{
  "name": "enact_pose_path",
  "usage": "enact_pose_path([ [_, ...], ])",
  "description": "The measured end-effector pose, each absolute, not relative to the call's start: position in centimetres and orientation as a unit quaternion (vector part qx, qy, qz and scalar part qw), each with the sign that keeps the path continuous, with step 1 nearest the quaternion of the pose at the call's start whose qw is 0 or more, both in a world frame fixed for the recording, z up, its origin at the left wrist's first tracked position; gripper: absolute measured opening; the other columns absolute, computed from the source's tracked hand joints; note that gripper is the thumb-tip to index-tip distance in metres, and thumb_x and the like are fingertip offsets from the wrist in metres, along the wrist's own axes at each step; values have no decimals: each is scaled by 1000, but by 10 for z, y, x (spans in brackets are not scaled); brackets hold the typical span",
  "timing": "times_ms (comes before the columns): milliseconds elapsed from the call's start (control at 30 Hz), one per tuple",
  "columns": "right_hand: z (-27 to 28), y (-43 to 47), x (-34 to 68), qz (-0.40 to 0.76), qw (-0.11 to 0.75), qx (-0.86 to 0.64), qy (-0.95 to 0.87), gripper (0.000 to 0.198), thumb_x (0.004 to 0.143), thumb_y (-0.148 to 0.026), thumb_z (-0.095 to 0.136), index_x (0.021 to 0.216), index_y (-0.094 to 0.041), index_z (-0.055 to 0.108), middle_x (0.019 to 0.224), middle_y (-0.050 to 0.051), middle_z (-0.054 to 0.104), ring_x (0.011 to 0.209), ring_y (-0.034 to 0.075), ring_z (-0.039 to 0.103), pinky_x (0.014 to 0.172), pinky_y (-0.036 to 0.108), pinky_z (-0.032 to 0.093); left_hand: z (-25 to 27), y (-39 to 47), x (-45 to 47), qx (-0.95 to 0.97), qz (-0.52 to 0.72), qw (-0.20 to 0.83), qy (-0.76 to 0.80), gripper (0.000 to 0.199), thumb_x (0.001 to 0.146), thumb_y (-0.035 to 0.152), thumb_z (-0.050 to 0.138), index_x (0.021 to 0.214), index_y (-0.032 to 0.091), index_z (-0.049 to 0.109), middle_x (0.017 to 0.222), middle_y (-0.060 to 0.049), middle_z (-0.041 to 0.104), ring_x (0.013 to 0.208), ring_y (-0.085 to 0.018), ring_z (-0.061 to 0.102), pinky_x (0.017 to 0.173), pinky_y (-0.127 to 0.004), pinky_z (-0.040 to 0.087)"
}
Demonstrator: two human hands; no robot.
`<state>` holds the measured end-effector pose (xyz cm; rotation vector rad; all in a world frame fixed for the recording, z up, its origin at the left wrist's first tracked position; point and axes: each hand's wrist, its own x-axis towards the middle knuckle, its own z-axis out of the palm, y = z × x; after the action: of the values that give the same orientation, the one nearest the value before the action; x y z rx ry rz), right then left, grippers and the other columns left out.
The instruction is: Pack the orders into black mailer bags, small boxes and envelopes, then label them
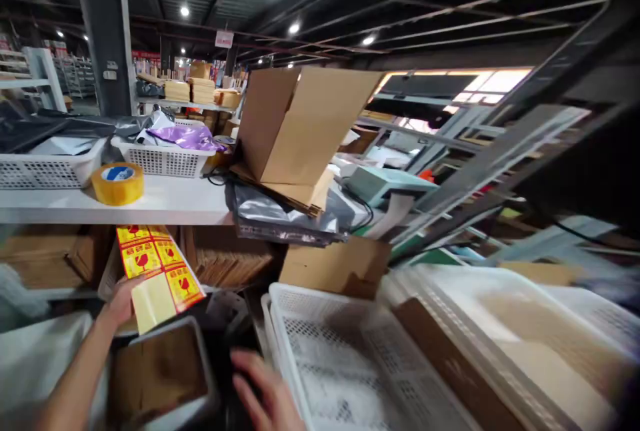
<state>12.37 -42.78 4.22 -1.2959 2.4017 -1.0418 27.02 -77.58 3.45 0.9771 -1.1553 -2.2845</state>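
My left hand [120, 304] is closed on the left edge of a sheet of yellow and red fragile stickers [163, 267], printed with a broken wine glass. One lower corner of the sheet shows bare pale backing. Below the sheet stands a white bin [203, 351] with brown cardboard in it. My right hand [265, 387], somewhat blurred, holds nothing and has its fingers apart. It is just left of a white perforated basket [295, 357].
On the white shelf [200, 207] are a roll of yellow tape [117, 184], a basket [160, 161] with purple plastic bags, and an upright cardboard box [310, 131] on grey bags. Flat cartons [230, 257] fill the space beneath. A metal frame [475, 171] slants across the right.
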Motion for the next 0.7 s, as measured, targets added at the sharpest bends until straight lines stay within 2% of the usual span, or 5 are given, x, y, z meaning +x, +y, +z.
enact_pose_path([
  [133, 76, -444, 134, -484, 164, -373, 774, 71, 94, -57, 69, 158, -26, 58, 162, 13, 59, 149, 43, 54, 127, 65, 43, 42, -698, 306, 286, -886, 132, -341, 55, 65, 34, 88, 114, 10, 78, 116, -19, 84, 107, -44, 80, 103, -58, 61],
  [267, 84, -441, 142, -625, 226, -349, 661, 90, 95, -48, 72, 171, -25, 31, 137, 10, 75, 121, 29, 74, 103, 46, 63, 40, -641, 326, 264, -905, 137, -303, 45, 73, 29, 89, 114, 11, 80, 116, -17, 85, 112, -44, 79, 106, -57, 61],
  [333, 81, -426, 149, -655, 182, -353, 643, 83, 98, -44, 70, 171, -30, 32, 119, 6, 78, 100, 22, 76, 86, 36, 65, 44, -622, 330, 257, -917, 135, -273, 39, 79, 26, 87, 114, 12, 81, 118, -18, 84, 112, -43, 80, 107, -55, 61],
  [500, 89, -386, 154, -580, 29, -436, 687, 41, 100, -34, 67, 140, -30, 72, 106, 5, 80, 86, 20, 73, 75, 30, 61, 60, -595, 329, 280, -925, 87, -243, 36, 75, 21, 87, 107, 5, 82, 108, -22, 85, 111, -46, 79, 108, -56, 62],
  [700, 100, -351, 151, -540, -57, -436, 718, 25, 100, -30, 68, 121, -26, 81, 84, 2, 81, 69, 17, 73, 66, 27, 59, 62, -580, 313, 272, -920, 69, -275, 30, 78, 16, 84, 106, 6, 82, 104, -21, 85, 116, -46, 77, 108, -58, 61],
])
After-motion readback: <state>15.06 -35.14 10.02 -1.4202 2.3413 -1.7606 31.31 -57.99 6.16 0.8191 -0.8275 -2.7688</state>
